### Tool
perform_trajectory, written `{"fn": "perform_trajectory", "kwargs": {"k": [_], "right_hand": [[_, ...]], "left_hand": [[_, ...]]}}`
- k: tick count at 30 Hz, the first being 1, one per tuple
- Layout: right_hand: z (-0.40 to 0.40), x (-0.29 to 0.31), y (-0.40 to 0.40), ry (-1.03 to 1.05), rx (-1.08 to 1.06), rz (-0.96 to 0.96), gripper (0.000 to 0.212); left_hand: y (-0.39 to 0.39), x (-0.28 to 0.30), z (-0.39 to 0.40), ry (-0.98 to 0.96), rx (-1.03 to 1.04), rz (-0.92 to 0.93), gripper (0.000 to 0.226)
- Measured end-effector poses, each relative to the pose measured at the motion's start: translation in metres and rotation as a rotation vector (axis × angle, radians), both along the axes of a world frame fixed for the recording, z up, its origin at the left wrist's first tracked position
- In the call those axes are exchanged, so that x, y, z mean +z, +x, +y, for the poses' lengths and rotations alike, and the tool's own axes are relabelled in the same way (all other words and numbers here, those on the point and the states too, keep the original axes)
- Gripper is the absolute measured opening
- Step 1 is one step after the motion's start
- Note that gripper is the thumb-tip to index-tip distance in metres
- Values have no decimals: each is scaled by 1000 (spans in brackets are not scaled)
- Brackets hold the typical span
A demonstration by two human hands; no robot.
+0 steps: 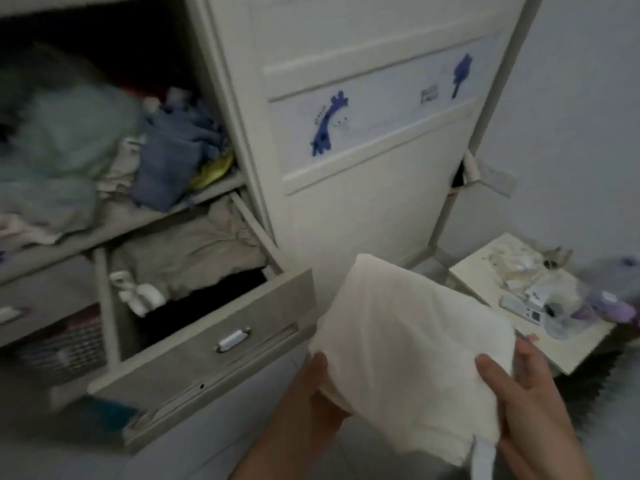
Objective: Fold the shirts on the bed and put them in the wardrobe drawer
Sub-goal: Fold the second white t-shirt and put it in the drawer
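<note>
Head view: looked down at a folded white shirt (408,344), carried in front of the wardrobe (346,202), just right of the pulled-out drawer (207,344) and clear of it. Left hand (311,396) gripped the near left edge, thumb lying on top of the cloth. Right hand (530,400) clasped the right side, thumb on top, fingers curled beneath. Drawer held beige clothes (194,251) and a small white item (138,296). Shelf above was stacked with blue clothes (173,154) and pale green ones (69,133). Cluttered bedside table (526,306) stood at right.
</note>
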State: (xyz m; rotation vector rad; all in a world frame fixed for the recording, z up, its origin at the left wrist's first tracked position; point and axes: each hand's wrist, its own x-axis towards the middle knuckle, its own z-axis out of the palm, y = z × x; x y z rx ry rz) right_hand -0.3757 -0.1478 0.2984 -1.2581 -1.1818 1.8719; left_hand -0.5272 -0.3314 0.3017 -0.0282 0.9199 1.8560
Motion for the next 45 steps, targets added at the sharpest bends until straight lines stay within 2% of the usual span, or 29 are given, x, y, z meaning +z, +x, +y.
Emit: {"fn": "perform_trajectory", "kwargs": {"k": [3, 6, 11, 17, 19, 21, 22, 24, 26, 28, 30, 31, 33, 35, 37, 40, 43, 45], "right_hand": [[-4, 61, -27, 150, 104, -100, 48], [-17, 86, -66, 300, 232, -135, 51], [-40, 84, -162, 356, 449, -113, 41], [-68, 51, -311, 459, 743, -150, 39], [-83, 35, -357, 471, 805, -163, 43], [-96, 20, -396, 452, 846, -148, 37], [-102, 13, -411, 452, 865, -157, 33], [-110, -12, -432, 446, 935, -253, 39], [-116, -41, -441, 464, 1092, -444, 50], [-119, -60, -441, 436, 1192, -626, 52], [-114, -64, -439, 395, 1223, -688, 50], [-110, -62, -439, 386, 1254, -684, 52], [-101, -59, -438, 356, 1291, -695, 66], [-100, -57, -439, 373, 1289, -721, 72], [-104, -59, -443, 404, 1291, -733, 68], [-116, -63, -441, 319, 1249, -712, 69], [-120, -64, -430, 332, 1184, -725, 85], [-118, -70, -428, 388, 1181, -796, 75]], "left_hand": [[-25, 44, -22, -64, -14, -27, 83], [-53, 54, -42, -153, 34, 97, 49], [-114, 48, -86, -259, 295, 205, 54], [-208, 23, -134, -393, 521, 222, 40], [-237, 10, -150, -428, 577, 208, 39], [-265, -4, -165, -522, 614, 222, 36], [-278, -10, -172, -608, 596, 247, 34], [-296, -19, -180, -838, 436, 341, 32], [-309, -31, -179, -1019, 146, 440, 37], [-320, -37, -171, -1204, -139, 508, 45], [-330, -36, -166, -1370, -365, 576, 61], [-336, -37, -166, -1389, -388, 587, 70], [-345, -34, -167, -1386, -248, 631, 82], [-353, -33, -160, -1469, -163, 983, 87], [-360, -37, -144, -1409, -247, 1289, 73], [-365, -48, -129, -1279, -472, 1289, 49], [-364, -60, -140, -1267, -361, 1310, 42], [-358, -68, -142, -1274, -310, 1339, 40]]}}
